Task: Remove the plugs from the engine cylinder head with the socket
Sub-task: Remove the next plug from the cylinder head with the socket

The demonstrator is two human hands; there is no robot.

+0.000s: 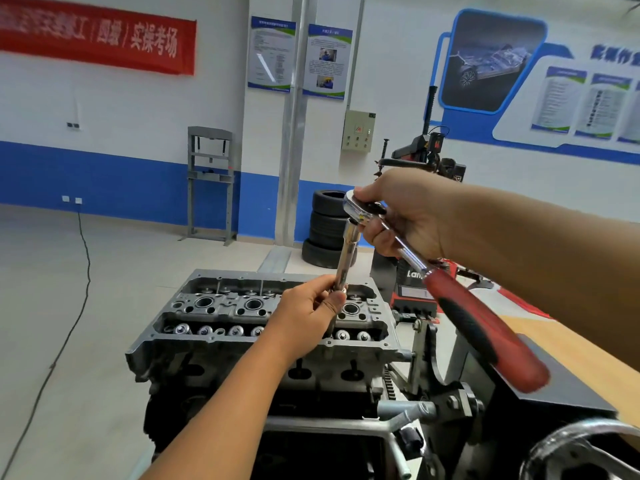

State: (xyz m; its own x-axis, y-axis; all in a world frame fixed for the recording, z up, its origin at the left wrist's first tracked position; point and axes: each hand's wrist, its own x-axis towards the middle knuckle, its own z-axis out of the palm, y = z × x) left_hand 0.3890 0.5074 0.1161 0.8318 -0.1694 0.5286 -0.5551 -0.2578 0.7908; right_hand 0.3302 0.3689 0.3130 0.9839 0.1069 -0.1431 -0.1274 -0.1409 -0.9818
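Head view: left hand (308, 306) pinching socket (346, 254), its tip hidden; right hand (408, 216) around ratchet (450, 289).

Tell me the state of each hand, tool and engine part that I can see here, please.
left hand: grips the socket's lower end
right hand: holds the ratchet at its head
socket: long, near upright, above the head
ratchet: lifted, red handle toward camera
cylinder head: uncovered, plug wells visible
tyres: stacked
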